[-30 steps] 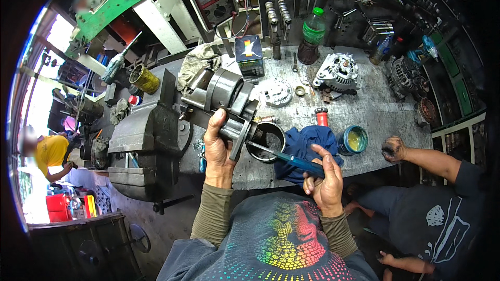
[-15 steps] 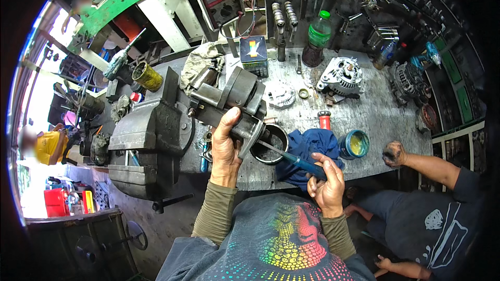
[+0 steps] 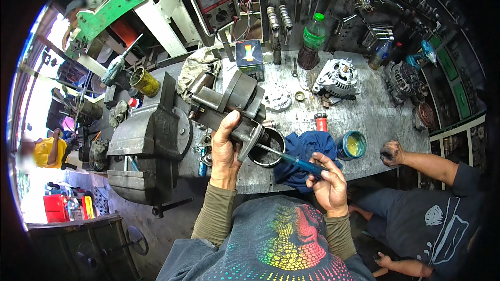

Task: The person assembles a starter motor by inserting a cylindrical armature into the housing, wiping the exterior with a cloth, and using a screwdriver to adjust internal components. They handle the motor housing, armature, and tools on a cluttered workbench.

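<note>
My left hand (image 3: pixel 225 151) grips a starter motor (image 3: pixel 240 93) above the bench, its thumb lying across the dark body. A blue-handled screwdriver (image 3: pixel 302 163) is pinched in the fingers of my right hand (image 3: pixel 330 190). Its shaft points left to the open nose end of the starter motor; whether the tip touches is hard to tell. Below the shaft stands a round dark metal container (image 3: pixel 283 141), partly hidden by the starter motor. A crumpled blue cloth (image 3: pixel 310 145) lies beside it, under the screwdriver handle.
A large bench vise (image 3: pixel 143 138) stands to the left. To the right are an open tin of yellowish grease (image 3: pixel 354 144) and a co-worker's greasy hand (image 3: pixel 391 154) at the bench edge. Farther back stand an alternator (image 3: pixel 337 79), a green-capped bottle (image 3: pixel 313 39) and a red-bodied tool (image 3: pixel 321 122).
The whole view has shifted slightly. My right hand's fingers have moved a little on the screwdriver handle, whose end now reaches past them. The left hand keeps its grip on the starter motor.
</note>
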The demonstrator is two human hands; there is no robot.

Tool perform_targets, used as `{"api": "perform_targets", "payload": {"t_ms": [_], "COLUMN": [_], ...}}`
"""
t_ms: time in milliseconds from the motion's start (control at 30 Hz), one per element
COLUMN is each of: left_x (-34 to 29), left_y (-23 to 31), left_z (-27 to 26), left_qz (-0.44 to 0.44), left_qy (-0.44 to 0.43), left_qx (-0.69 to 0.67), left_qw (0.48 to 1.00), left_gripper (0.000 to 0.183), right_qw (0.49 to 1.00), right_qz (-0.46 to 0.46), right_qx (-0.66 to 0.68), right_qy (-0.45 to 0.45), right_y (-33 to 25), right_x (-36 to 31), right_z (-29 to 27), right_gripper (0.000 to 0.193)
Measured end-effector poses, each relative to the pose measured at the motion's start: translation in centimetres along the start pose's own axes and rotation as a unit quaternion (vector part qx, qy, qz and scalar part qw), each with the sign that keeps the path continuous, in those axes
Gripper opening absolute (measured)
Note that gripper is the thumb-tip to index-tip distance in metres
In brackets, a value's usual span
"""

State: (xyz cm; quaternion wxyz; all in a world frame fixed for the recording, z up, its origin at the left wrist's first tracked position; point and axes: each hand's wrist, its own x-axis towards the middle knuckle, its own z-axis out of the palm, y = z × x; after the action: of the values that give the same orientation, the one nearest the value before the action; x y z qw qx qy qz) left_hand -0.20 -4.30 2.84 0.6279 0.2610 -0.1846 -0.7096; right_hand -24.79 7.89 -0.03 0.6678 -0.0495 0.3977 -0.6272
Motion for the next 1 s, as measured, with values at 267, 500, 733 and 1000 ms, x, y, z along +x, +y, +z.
{"api": "perform_targets", "payload": {"t_ms": [267, 500, 733, 1000], "left_x": [0.7, 0.2, 0.0, -0.2], "left_y": [-0.4, -0.4, -0.1, -0.3], "left_z": [-1.8, -1.0, -1.5, -1.6], "left_qz": [-0.004, 0.008, 0.011, 0.019], "left_qy": [0.009, 0.023, 0.013, 0.045], "left_qx": [-0.014, -0.013, 0.004, 0.032], "left_qw": [1.000, 1.000, 1.000, 0.998], "left_gripper": [0.048, 0.033, 0.031, 0.034], "right_qw": [0.996, 0.990, 0.990, 0.982], "right_qz": [-0.015, -0.030, -0.063, -0.093], "right_qx": [-0.015, -0.120, -0.125, -0.097], "right_qy": [-0.081, -0.061, -0.001, -0.135], "right_y": [0.7, 0.9, 1.3, 0.5], "right_x": [-0.2, -0.2, -0.4, -0.4], "right_z": [-1.1, -0.6, 0.5, -0.9], "right_gripper": [0.044, 0.046, 0.047, 0.049]}}
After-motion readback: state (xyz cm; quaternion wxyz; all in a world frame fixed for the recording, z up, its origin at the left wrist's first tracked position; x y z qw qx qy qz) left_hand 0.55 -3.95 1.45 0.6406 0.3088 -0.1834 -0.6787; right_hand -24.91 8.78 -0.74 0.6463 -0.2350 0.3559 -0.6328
